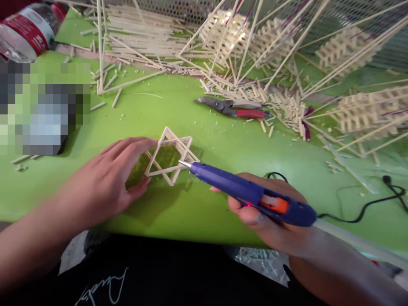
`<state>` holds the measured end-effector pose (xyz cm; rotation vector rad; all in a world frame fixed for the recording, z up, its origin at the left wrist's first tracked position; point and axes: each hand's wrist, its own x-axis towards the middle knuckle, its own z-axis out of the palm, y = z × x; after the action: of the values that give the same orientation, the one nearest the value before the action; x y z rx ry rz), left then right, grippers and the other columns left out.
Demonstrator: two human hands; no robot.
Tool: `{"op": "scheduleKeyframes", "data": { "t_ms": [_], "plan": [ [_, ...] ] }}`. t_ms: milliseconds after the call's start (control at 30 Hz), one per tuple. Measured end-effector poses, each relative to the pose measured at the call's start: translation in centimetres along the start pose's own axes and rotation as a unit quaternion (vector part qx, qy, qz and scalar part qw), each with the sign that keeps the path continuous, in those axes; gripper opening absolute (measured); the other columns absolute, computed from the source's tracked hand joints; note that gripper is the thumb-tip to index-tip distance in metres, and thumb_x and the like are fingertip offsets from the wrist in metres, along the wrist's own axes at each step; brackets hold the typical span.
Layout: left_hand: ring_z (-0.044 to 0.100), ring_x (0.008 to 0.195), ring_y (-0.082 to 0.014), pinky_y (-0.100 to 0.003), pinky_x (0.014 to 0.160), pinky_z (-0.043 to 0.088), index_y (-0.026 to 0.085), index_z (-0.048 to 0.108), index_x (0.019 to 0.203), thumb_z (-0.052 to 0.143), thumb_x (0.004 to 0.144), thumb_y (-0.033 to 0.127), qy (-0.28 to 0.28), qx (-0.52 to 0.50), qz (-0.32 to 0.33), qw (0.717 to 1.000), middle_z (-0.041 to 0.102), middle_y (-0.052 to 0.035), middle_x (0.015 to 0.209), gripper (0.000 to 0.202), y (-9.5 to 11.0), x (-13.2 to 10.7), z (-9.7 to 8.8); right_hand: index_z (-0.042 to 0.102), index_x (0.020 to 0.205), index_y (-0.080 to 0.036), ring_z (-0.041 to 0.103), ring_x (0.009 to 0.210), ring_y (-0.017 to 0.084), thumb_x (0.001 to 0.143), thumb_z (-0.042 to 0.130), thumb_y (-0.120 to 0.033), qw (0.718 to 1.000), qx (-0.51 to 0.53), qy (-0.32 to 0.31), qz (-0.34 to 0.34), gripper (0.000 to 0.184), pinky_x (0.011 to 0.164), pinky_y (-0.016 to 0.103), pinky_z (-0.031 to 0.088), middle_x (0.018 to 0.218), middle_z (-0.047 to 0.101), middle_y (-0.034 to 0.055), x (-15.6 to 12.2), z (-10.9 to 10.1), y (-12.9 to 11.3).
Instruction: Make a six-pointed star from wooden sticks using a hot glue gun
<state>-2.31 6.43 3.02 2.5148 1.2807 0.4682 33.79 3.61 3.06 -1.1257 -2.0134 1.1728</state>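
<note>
1. Desk [223, 148]: bright green top, glossy, is stretching across the whole view and is curving along its front edge.
2. Perforated metal panel [178, 8]: grey, is standing along the desk's far side.
3. Crumpled silver foil [258, 263]: is lying below the desk's front edge.
4. Light: strong, is glinting off the desk.

Right hand [264, 225], glue gun [236, 189], left hand [105, 178], star [181, 143]

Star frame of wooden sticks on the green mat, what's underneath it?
The green mat shows through the openings of the star frame. Directly under the sticks themselves, the surface is covered and cannot be seen.
</note>
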Motion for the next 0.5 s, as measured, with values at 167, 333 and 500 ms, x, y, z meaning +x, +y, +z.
{"op": "scheduleKeyframes", "data": {
  "t_ms": [167,333,500],
  "plan": [
    [0.078,0.13,-0.0363,-0.052,0.115,0.063,0.032,0.054,0.156,0.078,0.101,0.042,0.031,0.016,-0.033,0.999,0.077,-0.0091,0.142,0.061,-0.14,-0.14,0.57,0.073,0.123,-0.025,0.052,0.052,0.01,0.113,0.07,-0.044,0.998,0.001,-0.029,-0.05,0.022,0.047,0.024,0.042,0.072,0.061,-0.0067,0.69,0.34,0.12],
    [0.083,0.104,-0.0382,-0.053,0.093,0.067,0.028,0.059,0.148,0.082,0.099,0.063,0.065,0.078,-0.002,0.995,0.081,-0.0103,0.116,0.064,0.66,0.02,0.85,0.074,0.118,-0.025,0.052,0.047,0.01,0.112,0.07,-0.044,0.999,-0.033,-0.004,-0.012,0.02,0.044,0.024,0.04,0.067,0.062,-0.0068,0.76,0.01,-0.26],
    [0.079,0.12,-0.039,-0.055,0.104,0.066,0.027,0.051,0.161,0.087,0.09,0.075,0.069,0.039,-0.004,0.997,0.077,-0.0132,0.129,0.093,0.35,0.12,0.44,0.073,0.103,-0.025,0.043,0.044,0.01,0.11,0.073,-0.046,0.997,-0.06,0.031,0.032,0.022,0.041,0.025,0.032,0.059,0.053,-0.0087,0.51,-0.52,-0.42]
  ]
}}
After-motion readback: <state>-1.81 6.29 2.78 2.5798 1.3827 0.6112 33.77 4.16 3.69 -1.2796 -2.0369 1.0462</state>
